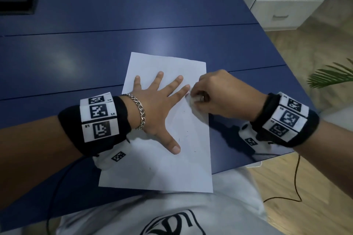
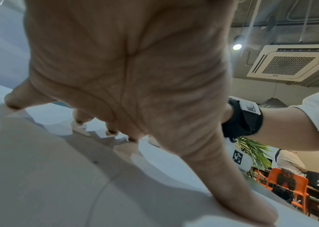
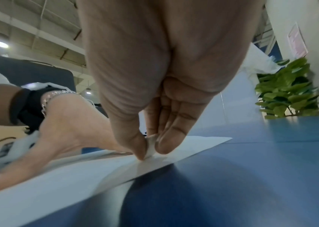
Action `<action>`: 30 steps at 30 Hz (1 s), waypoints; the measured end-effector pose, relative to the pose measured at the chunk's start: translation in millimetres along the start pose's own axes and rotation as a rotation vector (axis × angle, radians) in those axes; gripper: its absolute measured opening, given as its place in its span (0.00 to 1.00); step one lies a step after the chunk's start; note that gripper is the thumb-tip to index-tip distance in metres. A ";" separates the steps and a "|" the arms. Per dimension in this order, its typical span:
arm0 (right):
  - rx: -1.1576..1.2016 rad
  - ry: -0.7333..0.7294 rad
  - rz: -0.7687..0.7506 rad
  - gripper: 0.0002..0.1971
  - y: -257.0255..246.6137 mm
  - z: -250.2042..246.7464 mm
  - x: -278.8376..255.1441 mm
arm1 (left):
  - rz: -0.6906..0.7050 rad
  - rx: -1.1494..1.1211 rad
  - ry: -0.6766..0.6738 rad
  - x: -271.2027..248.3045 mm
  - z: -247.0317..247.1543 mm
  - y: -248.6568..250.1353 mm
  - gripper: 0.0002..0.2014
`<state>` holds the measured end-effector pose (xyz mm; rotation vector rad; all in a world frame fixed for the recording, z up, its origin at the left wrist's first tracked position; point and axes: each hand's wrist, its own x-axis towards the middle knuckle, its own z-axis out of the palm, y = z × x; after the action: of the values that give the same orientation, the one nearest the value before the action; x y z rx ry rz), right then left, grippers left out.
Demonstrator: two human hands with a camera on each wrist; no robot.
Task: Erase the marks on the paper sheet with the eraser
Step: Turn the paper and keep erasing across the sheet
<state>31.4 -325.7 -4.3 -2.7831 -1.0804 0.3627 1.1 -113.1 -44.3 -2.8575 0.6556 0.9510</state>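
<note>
A white paper sheet [image 1: 168, 166] lies on the blue table [image 1: 133, 25], its near edge at the table's front. Faint small pencil marks [image 1: 179, 140] show near its lower middle. My left hand [image 1: 158, 105] lies flat on the sheet with fingers spread, pressing it down; the left wrist view shows its fingertips [image 2: 12, 102] on the paper [image 2: 47, 176]. My right hand [image 1: 217, 95] pinches a small white eraser [image 1: 192, 100] between thumb and fingers at the sheet's right edge, beside my left index fingertip. In the right wrist view the eraser [image 3: 151, 147] touches the paper [image 3: 77, 173].
A dark rectangular cable slot [image 1: 19, 2] sits in the table at far left. White drawers [image 1: 282, 9] and a green plant [image 1: 332, 76] stand right of the table. A black cable [image 1: 296, 177] hangs below my right wrist. Orange chairs [image 2: 287, 182] and a seated person [image 2: 289, 161] are in the background.
</note>
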 end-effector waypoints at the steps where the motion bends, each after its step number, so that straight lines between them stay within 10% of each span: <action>1: -0.017 0.007 -0.012 0.06 -3.3 2.2 -0.7 | -0.004 -0.005 0.001 0.1 0.3 0.1 0.85; 25: 0.025 -0.241 -0.192 0.07 -19.2 -1.8 -8.1 | -0.009 -0.015 -0.009 0.1 1.7 0.0 0.87; 30: -0.057 -0.060 -0.097 0.07 3.3 -8.1 7.5 | -0.010 -0.021 -0.020 0.4 0.1 0.5 0.87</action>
<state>41.1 -323.4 1.5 -2.7718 -1.2530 0.4122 1.1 -113.7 -44.5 -2.8626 0.6331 0.9892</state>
